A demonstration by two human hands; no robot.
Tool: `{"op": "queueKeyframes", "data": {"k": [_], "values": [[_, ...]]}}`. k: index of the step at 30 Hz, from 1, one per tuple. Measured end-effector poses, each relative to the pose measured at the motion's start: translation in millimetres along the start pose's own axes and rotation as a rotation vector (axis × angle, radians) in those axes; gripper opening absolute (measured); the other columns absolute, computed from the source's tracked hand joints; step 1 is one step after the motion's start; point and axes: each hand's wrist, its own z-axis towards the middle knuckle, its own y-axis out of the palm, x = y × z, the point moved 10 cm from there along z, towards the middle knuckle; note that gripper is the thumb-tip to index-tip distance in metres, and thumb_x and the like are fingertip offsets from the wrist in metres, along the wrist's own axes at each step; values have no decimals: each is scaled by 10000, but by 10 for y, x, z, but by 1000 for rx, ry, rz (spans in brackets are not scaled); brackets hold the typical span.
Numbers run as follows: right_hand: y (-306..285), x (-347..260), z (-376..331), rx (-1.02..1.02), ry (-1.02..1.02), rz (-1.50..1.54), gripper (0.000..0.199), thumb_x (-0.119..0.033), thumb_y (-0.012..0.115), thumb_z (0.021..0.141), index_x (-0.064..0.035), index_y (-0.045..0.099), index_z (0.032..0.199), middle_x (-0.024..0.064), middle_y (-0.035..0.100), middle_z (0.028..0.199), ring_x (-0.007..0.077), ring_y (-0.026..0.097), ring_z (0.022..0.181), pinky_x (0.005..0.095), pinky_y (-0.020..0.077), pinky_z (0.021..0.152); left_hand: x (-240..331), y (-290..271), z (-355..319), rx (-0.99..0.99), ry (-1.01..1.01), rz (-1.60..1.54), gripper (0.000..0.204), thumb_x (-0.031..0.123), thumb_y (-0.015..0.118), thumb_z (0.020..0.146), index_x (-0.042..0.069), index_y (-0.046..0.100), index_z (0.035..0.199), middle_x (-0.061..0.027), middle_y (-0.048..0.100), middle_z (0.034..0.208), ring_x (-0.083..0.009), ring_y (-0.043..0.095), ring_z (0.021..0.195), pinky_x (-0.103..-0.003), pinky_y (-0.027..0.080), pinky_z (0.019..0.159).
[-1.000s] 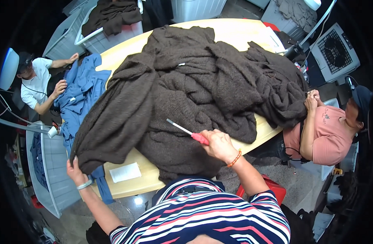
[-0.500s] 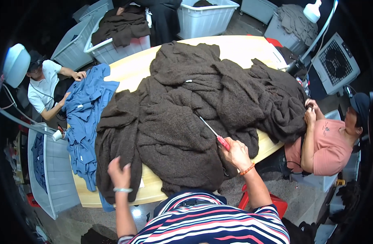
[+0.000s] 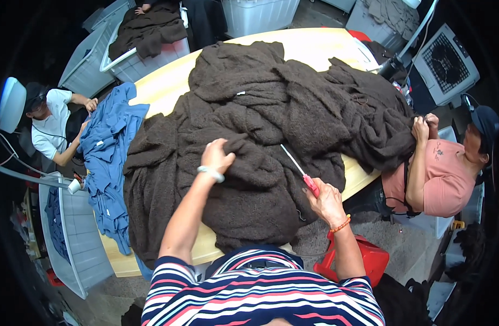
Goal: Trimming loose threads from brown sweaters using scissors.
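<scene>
1. Brown, textured fabric (image 3: pixel 260 114) lies heaped across the table (image 3: pixel 315 41), which likely keeps it within reach.
2. Left hand (image 3: pixel 216 156) is at its folds, fingers bent; whether they pinch cloth, I cannot tell.
3. Right hand (image 3: pixel 326 202) wraps a slim red-handled tool (image 3: pixel 311 186), shaft pointing forward, probably keeping its tip off the body.
4. Blue garments (image 3: pixel 111 155) lie at the table's left end.

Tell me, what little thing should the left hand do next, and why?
Perhaps the left hand should gently ease the bunched dark brown cloth flatter, away from the tool: it is right at a raised fold, no tool shows in it, and the right hand is busy gripping the red-handled tool.
</scene>
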Motion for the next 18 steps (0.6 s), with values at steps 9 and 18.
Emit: {"op": "queueKeyframes", "data": {"k": [9, 18], "values": [[150, -142, 83, -107, -16, -43, 234, -220, 661, 840, -78, 609, 1018, 204, 638, 772, 403, 633, 777, 494, 497, 705, -829, -871, -2269, -439, -567, 65, 495, 253, 756, 710, -43, 623, 1083, -241, 672, 960, -372, 655, 949, -414, 502, 837], [467, -866, 109, -241, -176, -112, 195, -201, 676, 822, -88, 614, 967, 182, 645, 764, 375, 638, 775, 485, 501, 715, -1224, -867, -2444, 298, -503, -264, 605, 187, 757, 808, 59, 486, 1333, -121, 569, 1095, -186, 554, 922, -297, 514, 769]]}}
